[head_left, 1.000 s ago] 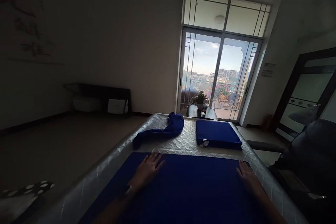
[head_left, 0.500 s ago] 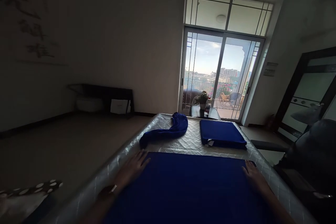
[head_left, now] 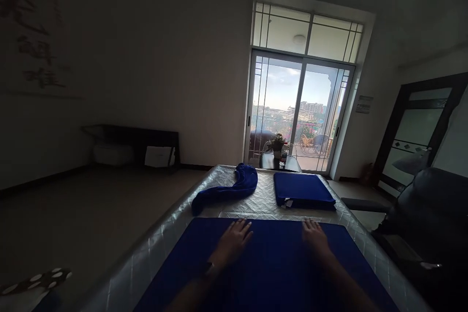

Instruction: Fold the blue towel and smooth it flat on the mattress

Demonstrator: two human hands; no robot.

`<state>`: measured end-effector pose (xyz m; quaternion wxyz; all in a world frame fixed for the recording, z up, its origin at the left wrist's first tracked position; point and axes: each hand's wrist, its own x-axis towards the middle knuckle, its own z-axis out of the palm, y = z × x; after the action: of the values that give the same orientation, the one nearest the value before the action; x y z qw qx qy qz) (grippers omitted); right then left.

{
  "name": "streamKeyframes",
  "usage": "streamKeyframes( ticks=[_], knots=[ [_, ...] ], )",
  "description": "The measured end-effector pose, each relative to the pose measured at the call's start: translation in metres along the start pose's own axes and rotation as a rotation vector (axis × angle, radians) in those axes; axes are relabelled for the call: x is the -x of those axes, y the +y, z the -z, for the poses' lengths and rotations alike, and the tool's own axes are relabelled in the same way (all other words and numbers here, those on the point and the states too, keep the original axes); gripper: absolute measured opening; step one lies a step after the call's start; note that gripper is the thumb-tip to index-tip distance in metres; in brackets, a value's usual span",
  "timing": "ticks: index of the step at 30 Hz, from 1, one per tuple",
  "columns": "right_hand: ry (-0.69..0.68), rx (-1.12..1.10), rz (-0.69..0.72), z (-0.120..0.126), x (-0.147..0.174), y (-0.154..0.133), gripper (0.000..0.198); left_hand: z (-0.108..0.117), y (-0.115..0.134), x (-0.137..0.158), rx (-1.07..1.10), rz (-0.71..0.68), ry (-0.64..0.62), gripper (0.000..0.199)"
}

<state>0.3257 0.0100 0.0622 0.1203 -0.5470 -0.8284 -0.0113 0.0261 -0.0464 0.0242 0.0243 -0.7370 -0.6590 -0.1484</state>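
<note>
Wall writing: large brush-style characters (head_left: 38,48) run down the left wall, too dim to read with certainty.
Notice: a small sign (head_left: 364,104) hangs right of the glass sliding doors (head_left: 278,87); its print is illegible.
Tag: a white label (head_left: 288,203) shows at the near edge of the folded blue cloth (head_left: 303,185); its text cannot be made out.
Surface: silver, quilted and shiny (head_left: 265,187), with the folded cloth at far right and a crumpled blue cloth (head_left: 248,179) at far left.
Spread blue cloth: flat across the near part (head_left: 272,268), both hands on it.
Hands: left (head_left: 234,240) and right (head_left: 315,238) lie palm down near its far edge, fingers extended, gripping nothing.
Room: dim; a potted plant (head_left: 278,144) beyond the far end, a dark seat (head_left: 435,204) at right, a white box (head_left: 158,156) by the back wall.
Since half a second ago: both hands have moved inward from the cloth's far corners; the other two cloths stay put.
</note>
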Motion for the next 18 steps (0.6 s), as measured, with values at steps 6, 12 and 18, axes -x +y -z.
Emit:
streamKeyframes(
  ticks=[6, 12, 18],
  knots=[
    [-0.116, -0.246, 0.14, -0.045, -0.008, -0.067, 0.059, -0.026, 0.059, -0.021, 0.031, -0.151, -0.037, 0.05],
    [-0.133, -0.301, 0.103, -0.047, -0.01, -0.066, 0.065, -0.036, 0.046, -0.026, -0.016, -0.239, -0.013, 0.049],
    [-0.178, -0.176, -0.031, -0.027, -0.004, -0.012, 0.069, -0.023, 0.025, -0.017, -0.087, -0.079, -0.091, 0.053]
  ],
)
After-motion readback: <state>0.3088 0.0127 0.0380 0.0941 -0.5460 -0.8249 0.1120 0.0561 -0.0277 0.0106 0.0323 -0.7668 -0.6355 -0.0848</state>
